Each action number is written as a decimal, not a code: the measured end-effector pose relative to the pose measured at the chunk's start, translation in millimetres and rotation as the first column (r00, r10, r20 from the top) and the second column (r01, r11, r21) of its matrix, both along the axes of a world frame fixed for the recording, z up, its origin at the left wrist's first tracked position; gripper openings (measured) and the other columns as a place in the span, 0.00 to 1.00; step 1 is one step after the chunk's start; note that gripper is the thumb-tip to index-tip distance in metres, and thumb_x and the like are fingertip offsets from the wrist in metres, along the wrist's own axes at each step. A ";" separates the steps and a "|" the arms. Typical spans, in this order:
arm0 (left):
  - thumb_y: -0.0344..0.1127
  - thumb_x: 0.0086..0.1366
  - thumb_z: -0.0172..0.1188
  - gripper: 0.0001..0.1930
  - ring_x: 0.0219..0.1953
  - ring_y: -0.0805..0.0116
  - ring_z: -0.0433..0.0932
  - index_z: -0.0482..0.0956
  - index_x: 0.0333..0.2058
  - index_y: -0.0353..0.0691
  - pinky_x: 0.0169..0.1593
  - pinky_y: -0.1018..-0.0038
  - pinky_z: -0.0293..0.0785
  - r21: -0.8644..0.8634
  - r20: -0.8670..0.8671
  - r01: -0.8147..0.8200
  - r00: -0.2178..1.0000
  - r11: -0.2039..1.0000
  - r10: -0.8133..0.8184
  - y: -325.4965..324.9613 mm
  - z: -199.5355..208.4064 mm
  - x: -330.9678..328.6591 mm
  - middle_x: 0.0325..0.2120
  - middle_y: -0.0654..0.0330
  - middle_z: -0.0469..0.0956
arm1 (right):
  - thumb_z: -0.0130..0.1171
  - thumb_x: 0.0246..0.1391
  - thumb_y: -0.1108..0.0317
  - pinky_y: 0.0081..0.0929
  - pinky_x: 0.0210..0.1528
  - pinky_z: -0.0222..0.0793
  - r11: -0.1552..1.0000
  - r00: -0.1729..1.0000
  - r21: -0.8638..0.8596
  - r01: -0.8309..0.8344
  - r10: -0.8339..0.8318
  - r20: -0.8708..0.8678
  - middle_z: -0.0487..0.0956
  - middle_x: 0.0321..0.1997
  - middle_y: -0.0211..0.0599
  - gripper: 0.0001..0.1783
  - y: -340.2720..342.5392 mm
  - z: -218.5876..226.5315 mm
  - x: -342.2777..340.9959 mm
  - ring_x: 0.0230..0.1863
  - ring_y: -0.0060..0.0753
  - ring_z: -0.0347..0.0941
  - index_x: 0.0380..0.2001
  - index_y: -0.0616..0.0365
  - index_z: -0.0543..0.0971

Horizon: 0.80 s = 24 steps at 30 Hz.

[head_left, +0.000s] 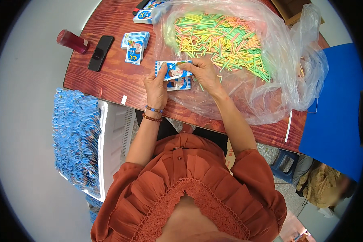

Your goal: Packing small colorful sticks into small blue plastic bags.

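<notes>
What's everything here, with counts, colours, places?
Table: one, reddish, ahead
Bag: one, clear, upper right
Sticks: many, multicoloured, inside bag
Overlapping packets: two, blue-white, upper centre
Tabletop packets: several, blue-white, left of bag
Phone: one, black, table's left
Bottle: one, red, table's left
Crate: one, white, left
Stacked packets: many, blue, in crate
Panel: one, blue, right
Stool: one, blue, lower right
Strips: two, white, table edge
Bracelets: two, brown and blue, left wrist
Blouse: one, rust, worn
Left hand: one, bare, at upper packet
Right hand: one, bare, at upper packet

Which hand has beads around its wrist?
The left hand, whose thumb presses on a packet: two beaded bracelets circle its wrist. The right hand has a bare wrist.
</notes>
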State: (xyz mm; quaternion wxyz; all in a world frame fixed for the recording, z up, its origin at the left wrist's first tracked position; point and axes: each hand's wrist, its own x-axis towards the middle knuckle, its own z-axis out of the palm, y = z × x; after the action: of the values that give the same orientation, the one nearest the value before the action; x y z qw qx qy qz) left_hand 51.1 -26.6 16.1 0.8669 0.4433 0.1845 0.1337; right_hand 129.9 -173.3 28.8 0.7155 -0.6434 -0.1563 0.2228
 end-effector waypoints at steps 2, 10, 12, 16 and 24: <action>0.36 0.66 0.58 0.08 0.29 0.77 0.78 0.81 0.33 0.37 0.31 0.80 0.75 -0.037 0.013 -0.036 0.999 0.999 0.036 -2.9 -0.3 1.2 0.29 0.62 0.81 | 0.62 0.55 0.69 0.13 0.28 0.61 1.000 0.999 0.017 0.022 -0.022 0.040 0.77 0.26 0.22 0.07 -6.9 4.5 2.9 0.27 0.12 0.68 0.31 0.62 0.82; 0.38 0.68 0.56 0.10 0.27 0.76 0.77 0.80 0.33 0.36 0.30 0.79 0.74 -0.145 0.050 -0.026 0.998 0.989 0.033 -6.3 7.6 0.9 0.28 0.62 0.81 | 0.62 0.52 0.70 0.27 0.53 0.65 0.998 0.834 -0.045 0.038 -0.007 0.551 0.75 0.48 0.33 0.07 -20.2 24.1 1.1 0.53 0.28 0.68 0.36 0.58 0.80; 0.38 0.68 0.56 0.11 0.27 0.76 0.76 0.80 0.34 0.36 0.30 0.79 0.73 -0.165 0.064 -0.024 0.997 0.986 0.035 -7.1 4.1 2.2 0.29 0.61 0.81 | 0.63 0.51 0.70 0.30 0.55 0.64 0.987 0.779 -0.126 -0.103 0.159 0.606 0.74 0.52 0.35 0.08 -18.8 16.1 3.6 0.57 0.30 0.66 0.36 0.57 0.81; 0.38 0.68 0.56 0.11 0.28 0.76 0.76 0.80 0.33 0.36 0.30 0.79 0.73 -0.119 0.032 0.014 0.999 0.993 -0.010 -2.6 2.6 0.6 0.29 0.62 0.80 | 0.62 0.53 0.69 0.29 0.56 0.64 0.961 0.667 -0.199 -0.194 0.278 0.691 0.73 0.56 0.36 0.08 -24.7 17.3 14.9 0.58 0.30 0.66 0.37 0.57 0.82; 0.40 0.69 0.55 0.13 0.29 0.76 0.74 0.79 0.32 0.36 0.31 0.78 0.71 -0.161 0.065 -0.021 0.997 0.987 0.032 9.6 4.5 -1.5 0.29 0.62 0.79 | 0.54 0.59 0.60 0.32 0.49 0.69 0.981 0.906 -0.183 0.068 0.016 0.423 0.81 0.40 0.38 0.15 -8.6 19.6 90.2 0.46 0.32 0.75 0.35 0.60 0.83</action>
State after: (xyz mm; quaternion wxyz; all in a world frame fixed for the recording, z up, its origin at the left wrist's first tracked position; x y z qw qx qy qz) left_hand 49.6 -17.0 20.7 0.9036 0.3650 0.1714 0.1449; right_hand 220.1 -181.9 48.4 0.6015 -0.7450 -0.2763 0.0827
